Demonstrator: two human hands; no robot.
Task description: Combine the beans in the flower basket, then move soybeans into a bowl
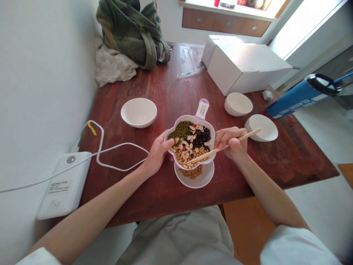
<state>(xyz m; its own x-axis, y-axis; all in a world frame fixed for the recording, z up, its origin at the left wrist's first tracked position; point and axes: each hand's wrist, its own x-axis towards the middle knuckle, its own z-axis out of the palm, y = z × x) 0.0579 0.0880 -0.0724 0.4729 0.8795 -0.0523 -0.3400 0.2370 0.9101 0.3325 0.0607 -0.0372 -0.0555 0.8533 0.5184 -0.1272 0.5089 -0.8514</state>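
My left hand (159, 151) is closed on the left rim of a white and lilac scalloped bowl (203, 116) with a labelled handle. In the bowl lie green beans (180, 131), black beans (202, 139), yellow soybeans (182, 157) and pale flat seeds (188, 146), with a few reddish pieces. My right hand (233, 142) grips wooden chopsticks (249, 134), their tips among the soybeans at the bowl's near edge. Below that edge, partly hidden, a small white bowl (194, 184) has soybeans in it. The scalloped bowl appears held above it.
Other white bowls stand at the left (138, 111) and right (238, 104). A white box (242, 64), a blue bottle (300, 96) and a green bag (129, 35) lie farther out. A white power strip (64, 184) and cable (124, 170) are at the left.
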